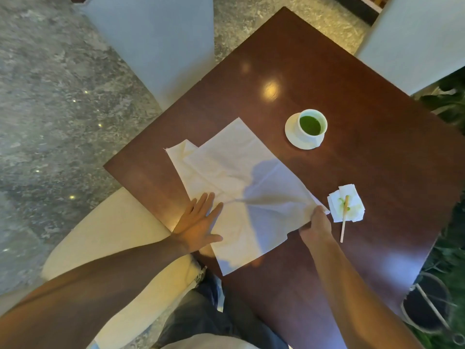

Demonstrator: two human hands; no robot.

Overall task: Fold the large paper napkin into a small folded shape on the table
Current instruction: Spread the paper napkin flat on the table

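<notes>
White napkin: we see the large paper napkin (234, 187) spread across the near half of the worktop, rumpled, with one flap already doubled over at its far left corner.
Worktop: dark reddish-brown wood (352, 102), glossy, with light spots reflected near its middle.
Left hand: our left hand (198, 222) lies flat with fingers spread wide, palm down, pressing the napkin's left edge against the worktop.
Right hand: our right hand (317, 224) is closed on the napkin's right corner, pinching the paper and lifting it slightly, so a raised crease runs from that corner toward the left hand.
Cup: a white cup (312, 125) of green liquid stands on a white saucer (293, 133), beyond the napkin and apart from it.
Small tissue: a smaller white tissue (348, 201) with green stains lies just beside the right hand, close to the pinched corner.
Stick: a thin wooden stick (344, 219) rests across that tissue, its near end on the bare wood.
Seat: a cream cushion (113, 235) shows under the left forearm.
Floor: grey mottled stone (55, 96) lies to the left.
</notes>
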